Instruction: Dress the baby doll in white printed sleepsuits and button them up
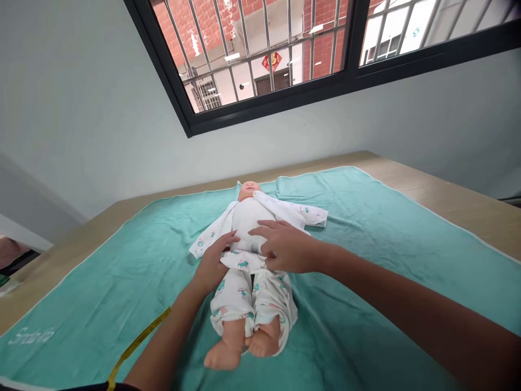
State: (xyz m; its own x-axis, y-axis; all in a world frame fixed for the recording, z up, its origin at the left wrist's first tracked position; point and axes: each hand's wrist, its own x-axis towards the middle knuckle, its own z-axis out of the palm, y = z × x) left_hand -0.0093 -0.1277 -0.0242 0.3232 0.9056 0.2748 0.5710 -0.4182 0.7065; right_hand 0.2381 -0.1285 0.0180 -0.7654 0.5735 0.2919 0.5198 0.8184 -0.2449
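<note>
A baby doll (248, 190) lies on its back, head toward the wall. It wears a white top (245, 217) under an open white printed jacket (291, 206) with spread sleeves. White printed pants (232, 293) cover its legs, the waistband folded low at the hips; its bare feet (223, 353) stick out from the cuffs. At the doll's hip, my left hand (214, 263) is closed at the waistband's side. My right hand (291, 247) grips the opposite side with curled fingers, while other fingers extend over the belly. Both hands partly hide the waistband.
Under the doll a teal blanket (134, 277) with a white edge covers most of the wooden table (431, 182). A pale wall and a dark-framed barred window (268, 100) stand behind. A yellow tape strip (140, 336) lies along my left forearm.
</note>
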